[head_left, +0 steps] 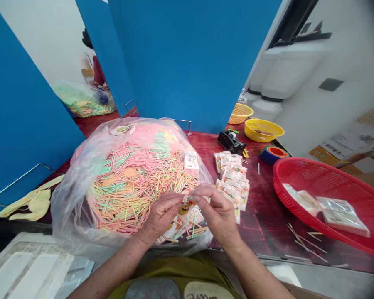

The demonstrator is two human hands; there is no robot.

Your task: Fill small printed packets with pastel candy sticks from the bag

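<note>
Over the front of a large clear plastic bag, my left hand pinches the upper edge of a small printed packet. My right hand pinches the same edge from the other side, thumb against forefinger. The fingertips hide part of that edge. Thin pastel sticks in pink, orange, yellow and green fill the bag. More loose sticks lie just below the hands. Several flat printed packets are spread on the table beside my right hand. Another small packet rests on the sticks.
On the dark red table stand a red basket holding packets, a black tape dispenser, tape rolls and yellow baskets. Scissors lie near the front edge. Yellow gloves sit left. Blue panels rise behind.
</note>
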